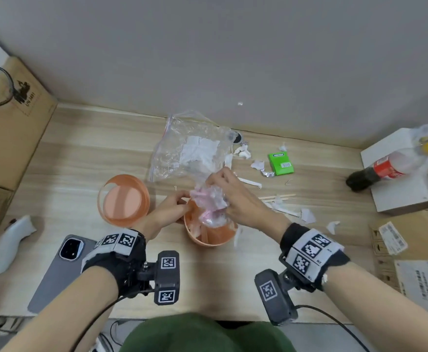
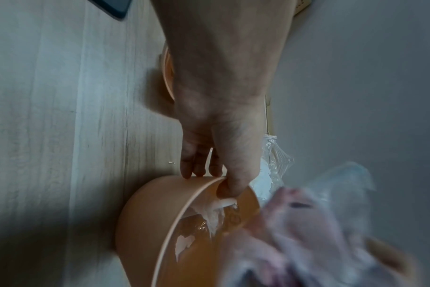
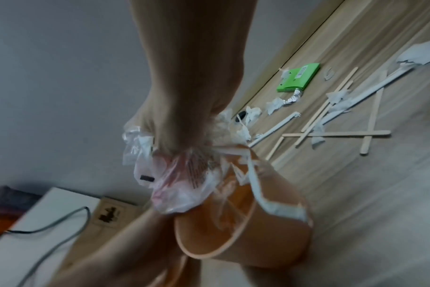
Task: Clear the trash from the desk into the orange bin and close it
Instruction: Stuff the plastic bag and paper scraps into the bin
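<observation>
Overhead, right hand [image 1: 235, 196] is clutching a crumpled plastic wrapper [image 1: 209, 201] above the orange bin [image 1: 208, 237] on the desk [image 1: 81, 161]. Left-wrist view: left hand [image 2: 221, 136] is pinching the bin's rim (thumb inside). Right-wrist view: wooden sticks [image 3: 336, 134] are lying beyond.

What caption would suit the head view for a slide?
Left hand steadies the orange bin while right hand stuffs crumpled plastic wrap in.

cardboard box [image 1: 17, 118]: "UN 3481" | other labels and green pack [image 1: 281, 163]: print unreadable

Bin [image 1: 209, 237] mouth prob. blocked: wrapper [image 1: 211, 203]
</observation>
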`<move>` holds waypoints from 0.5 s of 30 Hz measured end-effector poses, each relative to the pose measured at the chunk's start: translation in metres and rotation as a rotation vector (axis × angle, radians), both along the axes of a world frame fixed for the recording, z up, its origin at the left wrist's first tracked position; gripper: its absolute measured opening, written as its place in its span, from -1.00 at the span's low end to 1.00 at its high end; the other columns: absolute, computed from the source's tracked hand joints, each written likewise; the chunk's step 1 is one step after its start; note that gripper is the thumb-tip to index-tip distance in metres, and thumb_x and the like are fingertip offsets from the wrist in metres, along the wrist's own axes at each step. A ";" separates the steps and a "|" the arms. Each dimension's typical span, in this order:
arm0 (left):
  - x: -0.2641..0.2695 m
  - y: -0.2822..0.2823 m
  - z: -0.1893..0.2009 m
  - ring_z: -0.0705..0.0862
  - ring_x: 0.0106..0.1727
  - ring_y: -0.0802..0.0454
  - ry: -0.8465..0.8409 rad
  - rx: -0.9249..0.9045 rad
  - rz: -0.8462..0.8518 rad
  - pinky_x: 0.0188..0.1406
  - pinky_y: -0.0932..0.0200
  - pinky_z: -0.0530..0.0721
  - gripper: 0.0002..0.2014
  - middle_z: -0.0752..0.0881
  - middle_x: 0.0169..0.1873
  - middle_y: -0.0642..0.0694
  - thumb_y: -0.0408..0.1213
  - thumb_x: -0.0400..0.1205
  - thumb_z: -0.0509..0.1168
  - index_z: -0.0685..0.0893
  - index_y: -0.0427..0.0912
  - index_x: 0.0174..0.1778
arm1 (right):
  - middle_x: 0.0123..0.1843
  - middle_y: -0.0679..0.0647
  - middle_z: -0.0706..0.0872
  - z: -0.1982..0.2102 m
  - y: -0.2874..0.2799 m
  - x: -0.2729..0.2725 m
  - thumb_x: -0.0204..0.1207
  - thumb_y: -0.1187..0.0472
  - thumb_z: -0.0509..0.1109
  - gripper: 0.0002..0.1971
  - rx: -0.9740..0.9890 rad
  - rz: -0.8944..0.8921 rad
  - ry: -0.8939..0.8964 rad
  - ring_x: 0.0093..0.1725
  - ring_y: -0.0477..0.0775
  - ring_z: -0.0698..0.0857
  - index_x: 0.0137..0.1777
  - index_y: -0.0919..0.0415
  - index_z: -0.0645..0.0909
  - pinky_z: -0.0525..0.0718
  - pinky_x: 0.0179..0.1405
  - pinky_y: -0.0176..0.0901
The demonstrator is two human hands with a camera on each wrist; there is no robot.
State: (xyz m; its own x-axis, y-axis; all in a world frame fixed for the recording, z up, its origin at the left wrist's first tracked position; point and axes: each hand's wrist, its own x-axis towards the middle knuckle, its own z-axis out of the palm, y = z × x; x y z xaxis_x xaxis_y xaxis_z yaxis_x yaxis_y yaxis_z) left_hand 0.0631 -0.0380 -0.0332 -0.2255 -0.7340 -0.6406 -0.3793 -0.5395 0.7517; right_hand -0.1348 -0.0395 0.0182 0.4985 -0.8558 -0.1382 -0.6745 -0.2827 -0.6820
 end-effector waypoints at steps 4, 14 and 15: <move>0.002 0.005 0.002 0.78 -0.06 -0.02 -0.001 0.008 -0.008 -0.06 0.09 0.78 -0.68 0.81 0.05 -0.22 -0.45 0.63 0.26 0.67 -0.10 0.25 | 0.21 0.10 0.40 -0.022 0.011 0.012 0.19 0.34 0.60 -0.28 -0.020 0.240 0.263 0.17 0.11 0.45 0.29 0.05 0.32 0.57 -0.23 -0.23; 0.003 0.003 -0.001 0.72 -0.23 0.07 0.008 -0.026 0.005 -0.18 0.12 0.72 -0.75 0.77 -0.18 -0.10 -0.37 0.60 0.37 0.67 -0.14 0.20 | 0.70 0.21 -0.03 -0.019 0.006 0.020 0.38 -0.28 -0.09 -0.13 0.218 0.420 0.648 0.70 0.19 -0.08 0.64 0.20 0.00 0.12 0.64 0.18; 0.003 0.002 -0.002 0.72 -0.25 0.09 -0.001 -0.020 -0.001 -0.20 0.14 0.71 -0.72 0.76 -0.19 -0.08 -0.35 0.61 0.37 0.64 -0.16 0.25 | 0.72 0.15 -0.15 -0.020 0.004 0.022 0.50 -0.27 -0.05 -0.19 0.282 0.421 0.673 0.70 0.14 -0.19 0.66 0.17 -0.07 0.00 0.67 0.17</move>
State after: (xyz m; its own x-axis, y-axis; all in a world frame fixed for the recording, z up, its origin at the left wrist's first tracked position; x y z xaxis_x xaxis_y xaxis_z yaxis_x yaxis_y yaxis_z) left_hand 0.0660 -0.0355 -0.0352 -0.2256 -0.7467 -0.6257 -0.3800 -0.5240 0.7623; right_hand -0.1132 -0.0357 -0.0015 0.5030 -0.5052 -0.7013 -0.8387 -0.4813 -0.2548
